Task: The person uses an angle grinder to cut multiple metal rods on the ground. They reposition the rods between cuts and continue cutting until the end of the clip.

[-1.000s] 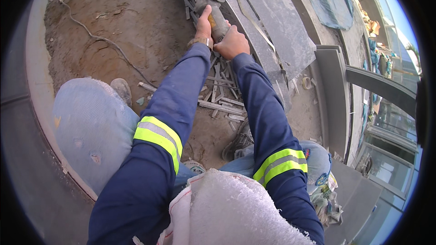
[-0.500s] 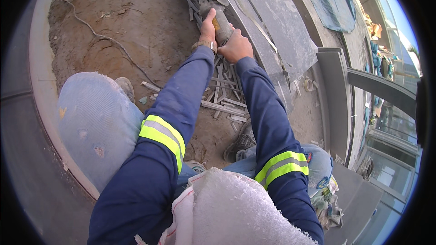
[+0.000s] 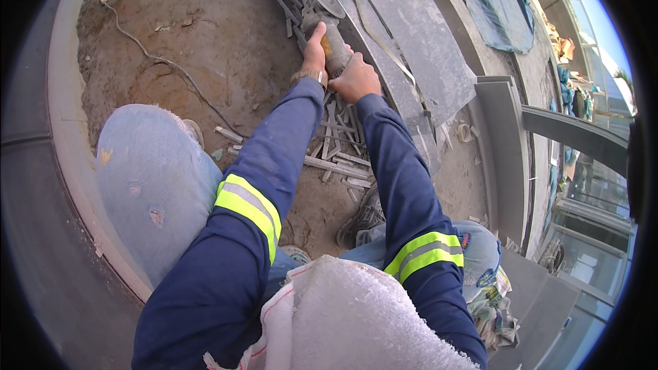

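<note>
Overhead, from the head camera, both arms in dark blue sleeves with yellow reflective bands are stretching forward and up toward the top middle of the picture. The left hand (image 3: 314, 51) is closing around the body of an angle grinder (image 3: 327, 31), thumb side up, fingers wrapped about its grey housing. The right hand (image 3: 356, 81) is gripping the rear of the same tool just behind the left, knuckles toward the camera. The grinder's round disc (image 3: 326, 0) is showing beyond the left hand, lying at the near edge of a long grey stone slab (image 3: 404, 41) that is running diagonally across the upper part of the view; whether the disc is touching the slab cannot be told.

Below the hands, a scatter of thin grey stone offcuts (image 3: 339, 154) is lying on the sandy ground (image 3: 199, 34). A thin cable (image 3: 161, 62) is trailing across the dirt to the upper left. The person's knee in faded jeans (image 3: 154, 178) is filling the lower left, and a shoe (image 3: 360, 219) is resting near the offcuts. A white towel (image 3: 349, 322) is hanging at the bottom edge. A blue tarpaulin (image 3: 497, 7) is lying at the upper right.
</note>
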The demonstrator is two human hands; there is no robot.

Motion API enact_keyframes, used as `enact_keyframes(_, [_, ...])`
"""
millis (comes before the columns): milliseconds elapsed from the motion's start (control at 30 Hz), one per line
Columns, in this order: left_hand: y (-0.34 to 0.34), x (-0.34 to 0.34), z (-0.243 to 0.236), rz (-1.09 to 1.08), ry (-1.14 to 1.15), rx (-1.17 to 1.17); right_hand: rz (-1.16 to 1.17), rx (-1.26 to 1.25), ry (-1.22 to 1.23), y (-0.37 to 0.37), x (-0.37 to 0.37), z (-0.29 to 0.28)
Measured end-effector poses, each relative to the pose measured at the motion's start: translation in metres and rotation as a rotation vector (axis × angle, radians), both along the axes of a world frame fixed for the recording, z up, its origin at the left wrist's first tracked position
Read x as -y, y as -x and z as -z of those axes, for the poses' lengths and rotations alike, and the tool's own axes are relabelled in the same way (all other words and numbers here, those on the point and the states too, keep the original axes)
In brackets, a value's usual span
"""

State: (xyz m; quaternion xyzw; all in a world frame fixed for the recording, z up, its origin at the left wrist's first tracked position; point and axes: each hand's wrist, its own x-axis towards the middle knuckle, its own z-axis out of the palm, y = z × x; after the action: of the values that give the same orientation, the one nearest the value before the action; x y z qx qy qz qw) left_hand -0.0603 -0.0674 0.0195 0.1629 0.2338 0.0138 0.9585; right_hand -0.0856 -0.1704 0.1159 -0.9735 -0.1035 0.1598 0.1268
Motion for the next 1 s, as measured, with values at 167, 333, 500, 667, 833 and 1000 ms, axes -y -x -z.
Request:
enact_keyframes(167, [0.001, -0.004, 0.005, 0.013, 0.019, 0.017, 0.010, -0.016, -0.014, 0.001, -0.001, 0.003])
enact_keyframes(333, [0.002, 0.001, 0.005, 0.017, 0.016, 0.021, 0.000, -0.010, -0.008, 0.002, 0.004, 0.002])
enact_keyframes(500, [0.003, 0.004, 0.004, 0.000, 0.011, -0.004, 0.008, -0.013, -0.001, 0.005, 0.004, 0.000])
enact_keyframes(667, [0.002, 0.003, 0.010, -0.014, 0.003, 0.021, 0.008, 0.006, 0.018, 0.004, 0.002, 0.001])
enact_keyframes(833, [-0.002, 0.003, 0.010, -0.030, -0.024, 0.029, -0.001, -0.003, 0.019, -0.002, 0.003, 0.006])
enact_keyframes(1000, [-0.004, -0.001, 0.009, -0.019, -0.016, 0.010, -0.004, -0.012, 0.007, -0.004, 0.001, 0.008])
